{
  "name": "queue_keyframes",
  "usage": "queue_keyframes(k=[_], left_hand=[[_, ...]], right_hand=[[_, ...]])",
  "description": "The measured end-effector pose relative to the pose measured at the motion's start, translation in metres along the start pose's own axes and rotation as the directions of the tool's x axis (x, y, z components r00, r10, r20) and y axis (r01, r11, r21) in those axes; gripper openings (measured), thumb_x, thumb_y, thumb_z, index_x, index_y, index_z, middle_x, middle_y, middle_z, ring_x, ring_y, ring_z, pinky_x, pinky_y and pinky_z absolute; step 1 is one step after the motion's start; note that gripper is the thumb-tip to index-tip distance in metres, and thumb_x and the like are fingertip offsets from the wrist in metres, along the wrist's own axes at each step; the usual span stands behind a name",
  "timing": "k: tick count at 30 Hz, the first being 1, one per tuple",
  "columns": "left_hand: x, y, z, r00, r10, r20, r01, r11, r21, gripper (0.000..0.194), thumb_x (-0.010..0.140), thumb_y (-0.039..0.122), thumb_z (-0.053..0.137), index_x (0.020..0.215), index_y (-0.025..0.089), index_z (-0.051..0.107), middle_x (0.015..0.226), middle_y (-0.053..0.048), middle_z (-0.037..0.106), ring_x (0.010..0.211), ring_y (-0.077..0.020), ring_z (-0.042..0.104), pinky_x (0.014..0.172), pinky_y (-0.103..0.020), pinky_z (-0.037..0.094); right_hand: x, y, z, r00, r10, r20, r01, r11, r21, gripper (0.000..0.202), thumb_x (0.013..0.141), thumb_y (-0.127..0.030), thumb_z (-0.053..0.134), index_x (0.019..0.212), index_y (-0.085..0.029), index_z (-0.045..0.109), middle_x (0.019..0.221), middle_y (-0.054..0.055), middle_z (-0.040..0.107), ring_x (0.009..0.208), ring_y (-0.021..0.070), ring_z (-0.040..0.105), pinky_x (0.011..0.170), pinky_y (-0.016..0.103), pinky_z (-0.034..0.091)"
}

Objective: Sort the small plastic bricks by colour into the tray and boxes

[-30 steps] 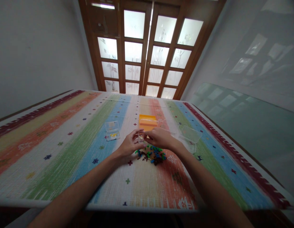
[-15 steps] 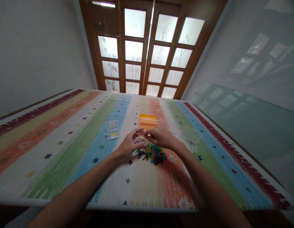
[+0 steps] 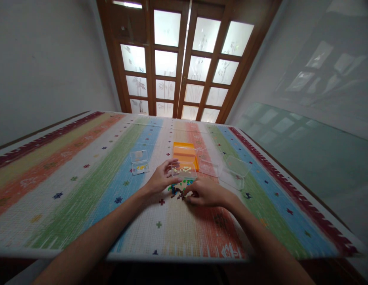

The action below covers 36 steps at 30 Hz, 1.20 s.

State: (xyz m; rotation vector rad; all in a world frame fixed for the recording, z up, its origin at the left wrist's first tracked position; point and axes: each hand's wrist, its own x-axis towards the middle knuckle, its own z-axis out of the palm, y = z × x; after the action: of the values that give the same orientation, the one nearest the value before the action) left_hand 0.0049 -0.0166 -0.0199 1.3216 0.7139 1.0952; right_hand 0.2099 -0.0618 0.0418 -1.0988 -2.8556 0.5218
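Note:
My left hand (image 3: 161,177) grips the left side of a clear plastic box (image 3: 196,175), fingers and thumb around its edge. Pale yellow small pieces (image 3: 184,170) lie in that box. Just in front of it, a pile of small green, blue and brown plastic pieces (image 3: 180,192) rests on the tablecloth. My right hand (image 3: 206,192) is down at the pile's right side and covers part of it. Its index finger and thumb are curled together at the brown pieces; whatever sits between the tips is too small to make out.
Behind the box stands an orange tray (image 3: 184,145). To the left lies an open clear case (image 3: 140,162) with yellow pieces inside. Clear plastic containers (image 3: 237,166) are at the right, on the striped tablecloth (image 3: 106,190).
My right hand has moved from above the clear box down to the pile, toward me. The box and its pale yellow pieces now show, still held by my left hand.

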Motion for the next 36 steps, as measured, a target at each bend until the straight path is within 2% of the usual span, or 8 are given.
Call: queue_keyframes(k=[3,6,12,18,21,26,30,36], left_hand=[[0.0,0.001,0.0,1.0,0.0,-0.005,0.0,1.0,0.005,0.073,0.059,0.018,0.089,0.125,0.017,0.058,0.135,-0.017,0.057,0.129,-0.0323,0.054,0.112,-0.054,0.042],[0.0,0.001,0.001,1.0,0.001,-0.006,-0.001,1.0,0.017,0.073,0.059,0.018,0.088,0.126,0.017,0.058,0.136,-0.018,0.057,0.13,-0.0329,0.054,0.111,-0.055,0.042],[0.0,0.002,0.001,1.0,-0.002,-0.007,0.002,1.0,0.03,0.072,0.06,0.017,0.088,0.125,0.017,0.058,0.138,-0.017,0.056,0.13,-0.0323,0.054,0.112,-0.054,0.042],[0.0,0.0,0.0,1.0,-0.003,-0.003,0.003,1.0,0.015,0.073,0.06,0.018,0.088,0.127,0.017,0.059,0.138,-0.018,0.056,0.13,-0.0327,0.054,0.112,-0.055,0.041],[0.0,-0.001,0.0,1.0,-0.004,-0.002,0.004,1.0,0.005,0.074,0.06,0.018,0.089,0.127,0.018,0.059,0.138,-0.018,0.056,0.13,-0.0324,0.054,0.112,-0.054,0.041],[0.0,-0.002,-0.001,1.0,-0.008,-0.009,0.008,1.0,0.01,0.074,0.06,0.018,0.088,0.127,0.018,0.058,0.14,-0.018,0.055,0.13,-0.032,0.055,0.112,-0.053,0.042],[0.001,-0.001,0.0,1.0,-0.006,-0.004,0.006,1.0,0.012,0.073,0.06,0.018,0.088,0.126,0.017,0.058,0.138,-0.018,0.056,0.13,-0.0318,0.055,0.111,-0.053,0.043],[0.0,0.002,0.001,1.0,-0.011,-0.017,0.011,1.0,0.021,0.072,0.059,0.018,0.088,0.124,0.017,0.058,0.135,-0.017,0.057,0.13,-0.0319,0.054,0.111,-0.053,0.044]], right_hand=[[0.001,0.007,0.012,1.0,0.029,0.001,-0.029,1.0,-0.011,0.027,0.082,-0.014,0.06,0.101,-0.022,0.078,0.083,0.004,0.075,0.072,0.0155,0.062,0.066,0.024,0.039],[-0.001,0.013,0.018,0.997,0.063,-0.047,-0.064,0.998,-0.022,0.023,0.083,-0.017,0.061,0.097,-0.022,0.078,0.078,0.003,0.074,0.068,0.0147,0.06,0.063,0.024,0.038],[-0.003,0.013,0.022,0.989,0.121,-0.08,-0.127,0.99,-0.061,0.014,0.084,-0.021,0.064,0.09,-0.019,0.077,0.078,0.005,0.073,0.07,0.0156,0.06,0.062,0.024,0.035],[0.0,0.011,0.03,0.989,0.097,-0.107,-0.105,0.992,-0.071,0.013,0.087,-0.023,0.065,0.093,-0.018,0.075,0.08,0.005,0.073,0.072,0.0156,0.06,0.063,0.024,0.034],[0.0,0.011,0.032,0.989,0.104,-0.103,-0.111,0.992,-0.062,0.014,0.088,-0.022,0.064,0.093,-0.019,0.076,0.083,0.006,0.074,0.073,0.0159,0.061,0.063,0.024,0.034],[0.001,0.014,0.035,0.977,0.178,-0.116,-0.193,0.972,-0.132,0.016,0.088,-0.022,0.061,0.091,-0.018,0.077,0.083,0.009,0.074,0.073,0.0173,0.061,0.062,0.026,0.032],[0.001,0.016,0.039,0.975,0.175,-0.134,-0.194,0.97,-0.148,0.017,0.088,-0.02,0.06,0.093,-0.018,0.076,0.082,0.008,0.074,0.07,0.0168,0.061,0.062,0.026,0.031],[0.001,0.014,0.037,0.977,0.179,-0.117,-0.197,0.966,-0.166,0.019,0.091,-0.028,0.06,0.094,-0.018,0.075,0.084,0.009,0.074,0.072,0.0179,0.061,0.062,0.027,0.03]])
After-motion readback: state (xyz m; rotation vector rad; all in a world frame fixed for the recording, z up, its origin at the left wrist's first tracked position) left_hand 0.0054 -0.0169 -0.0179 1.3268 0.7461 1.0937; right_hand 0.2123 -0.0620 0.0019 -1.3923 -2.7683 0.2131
